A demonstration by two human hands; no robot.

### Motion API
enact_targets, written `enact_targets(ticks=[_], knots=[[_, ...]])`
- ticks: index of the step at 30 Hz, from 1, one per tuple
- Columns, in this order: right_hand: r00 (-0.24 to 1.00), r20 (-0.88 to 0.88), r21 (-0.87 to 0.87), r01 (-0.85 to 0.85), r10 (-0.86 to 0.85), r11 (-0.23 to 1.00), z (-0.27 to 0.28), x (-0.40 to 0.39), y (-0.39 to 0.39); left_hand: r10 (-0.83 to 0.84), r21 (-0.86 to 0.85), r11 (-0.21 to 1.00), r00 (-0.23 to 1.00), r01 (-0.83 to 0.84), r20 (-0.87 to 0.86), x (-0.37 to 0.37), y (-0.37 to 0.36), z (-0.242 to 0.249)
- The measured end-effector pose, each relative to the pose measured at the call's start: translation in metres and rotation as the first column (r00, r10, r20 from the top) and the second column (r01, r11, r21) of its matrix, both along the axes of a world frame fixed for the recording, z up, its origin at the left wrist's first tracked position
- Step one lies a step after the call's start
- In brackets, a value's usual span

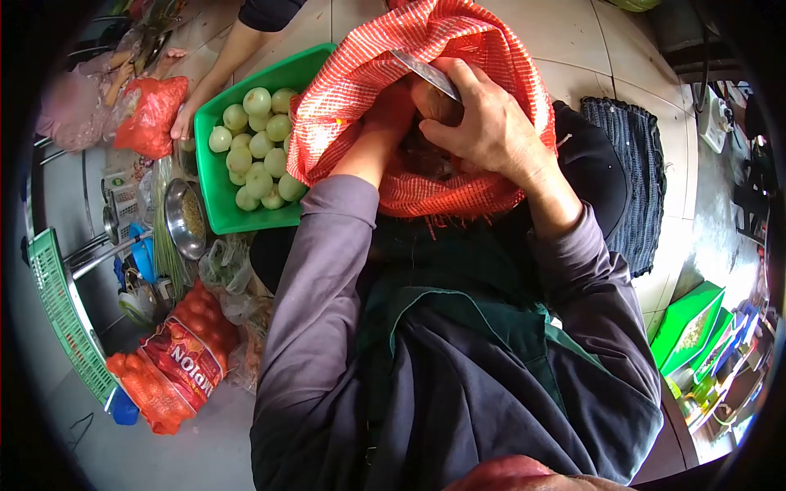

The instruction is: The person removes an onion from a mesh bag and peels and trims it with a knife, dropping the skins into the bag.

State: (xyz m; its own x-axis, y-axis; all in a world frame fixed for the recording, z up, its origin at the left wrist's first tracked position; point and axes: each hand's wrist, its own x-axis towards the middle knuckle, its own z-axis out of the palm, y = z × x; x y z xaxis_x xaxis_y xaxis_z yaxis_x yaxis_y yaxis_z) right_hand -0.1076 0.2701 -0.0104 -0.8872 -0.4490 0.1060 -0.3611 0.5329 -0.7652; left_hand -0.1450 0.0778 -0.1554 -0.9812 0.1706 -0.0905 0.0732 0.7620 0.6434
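Currently right hand (pixel 495 123) gripping knife (pixel 427 74) over red mesh sack (pixel 352 78); left hand (pixel 391 114) sitting inside, cannot tell grip; pale onions (pixel 260 145) filling green tub (pixel 218 214) beside.

Reaches both arms (pixel 327 262) forward, with left hand (pixel 390 111) partly hidden and right hand (pixel 499 123) curled, thumb (pixel 435 133) extended.
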Motion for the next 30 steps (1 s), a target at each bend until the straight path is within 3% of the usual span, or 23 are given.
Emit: enact_targets(ticks=[2, 4, 6, 11, 13, 14, 16, 19, 23, 25, 28, 30], knots=[[0.999, -0.044, -0.022, 0.004, -0.005, 1.0, -0.001, -0.001, 0.0, -0.051, 0.026, 0.998, 0.998, 0.051, 0.031, 0.013, 0.009, 0.031], [0.994, -0.112, -0.061, 0.011, -0.018, 0.998, -0.005, -0.001, -0.001, -0.254, -0.144, 0.956, 0.967, 0.254, 0.022, 0.028, 0.012, 0.023], [0.999, -0.039, -0.005, 0.013, -0.013, 1.0, -0.002, -0.003, 0.0, -0.358, -0.238, 0.898, 0.929, 0.37, 0.092, 0.037, 0.01, 0.018], [0.996, -0.084, -0.052, 0.014, -0.018, 0.999, -0.004, -0.001, 0.0, -0.358, -0.271, 0.842, 0.859, 0.467, 0.366, 0.03, 0.005, 0.093], [0.993, -0.116, -0.08, 0.007, -0.016, 0.997, -0.006, -0.002, -0.002, -0.191, -0.069, 0.974, 0.941, 0.218, 0.278, 0.012, -0.01, 0.059], [0.993, -0.116, -0.077, 0.008, -0.017, 0.997, -0.007, -0.003, -0.003, -0.123, -0.013, 0.992, 0.981, 0.126, 0.15, 0.004, -0.016, 0.048], [0.993, -0.115, -0.069, 0.009, -0.017, 0.998, -0.008, -0.004, -0.003, -0.025, 0.131, 0.991, 0.993, 0.009, 0.119, -0.016, -0.025, 0.009], [0.996, -0.075, -0.02, 0.045, -0.047, 0.999, -0.008, -0.008, -0.001, 0.05, 0.296, 0.949, 0.977, -0.112, 0.208, -0.02, -0.018, -0.011], [0.995, -0.07, -0.033, 0.065, -0.067, 0.997, -0.011, -0.012, 0.003, 0.095, 0.351, 0.923, 0.976, -0.16, 0.197, -0.016, -0.014, -0.037], [0.998, -0.022, -0.007, 0.06, -0.06, 0.998, -0.009, -0.012, 0.002, 0.106, 0.397, 0.897, 0.967, -0.194, 0.233, -0.008, -0.009, -0.021], [0.995, -0.071, -0.037, 0.066, -0.068, 0.997, -0.01, -0.012, 0.002, 0.035, 0.282, 0.952, 0.957, -0.12, 0.289, -0.002, -0.007, 0.003], [0.995, -0.068, -0.035, 0.072, -0.074, 0.997, -0.01, -0.012, 0.003, -0.039, -0.024, 0.999, 0.987, 0.043, 0.155, 0.0, -0.009, -0.006]])
